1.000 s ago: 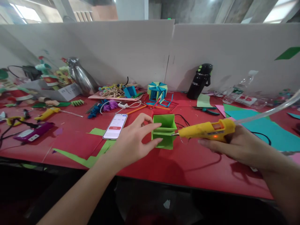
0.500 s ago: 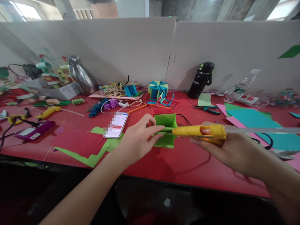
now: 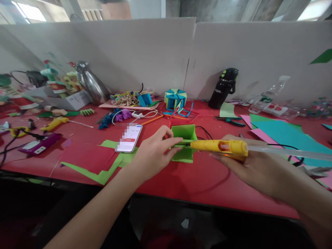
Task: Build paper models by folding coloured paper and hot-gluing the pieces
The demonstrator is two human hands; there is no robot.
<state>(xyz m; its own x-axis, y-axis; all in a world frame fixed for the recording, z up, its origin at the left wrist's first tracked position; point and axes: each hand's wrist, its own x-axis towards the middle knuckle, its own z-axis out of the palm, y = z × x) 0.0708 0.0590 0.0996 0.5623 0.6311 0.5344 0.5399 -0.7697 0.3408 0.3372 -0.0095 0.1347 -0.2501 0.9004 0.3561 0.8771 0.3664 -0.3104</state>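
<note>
On the red table before me stands a folded green paper piece [image 3: 184, 132] with open box-like sections. My left hand [image 3: 158, 147] pinches its middle wall between thumb and fingers. From the right, my right hand [image 3: 246, 164] grips a yellow hot glue gun [image 3: 220, 146], whose small light glows orange. The nozzle reaches that middle wall, close to my left fingertips; whether it touches the paper I cannot tell. A clear glue stick [image 3: 280, 151] sticks out from the gun's back end.
Left of my left hand lie a phone [image 3: 129, 139] and red paper sheets [image 3: 88, 155]. Behind are a blue and yellow paper model [image 3: 175, 99], a black bottle [image 3: 223, 88] and pliers [image 3: 229, 121]. Coloured sheets [image 3: 282, 133] lie on the right, a purple power strip [image 3: 38, 145] at left.
The glue gun has moved left and levelled out, its nozzle now at the paper's middle wall. My left thumb and fingers have drawn closer together on that wall.
</note>
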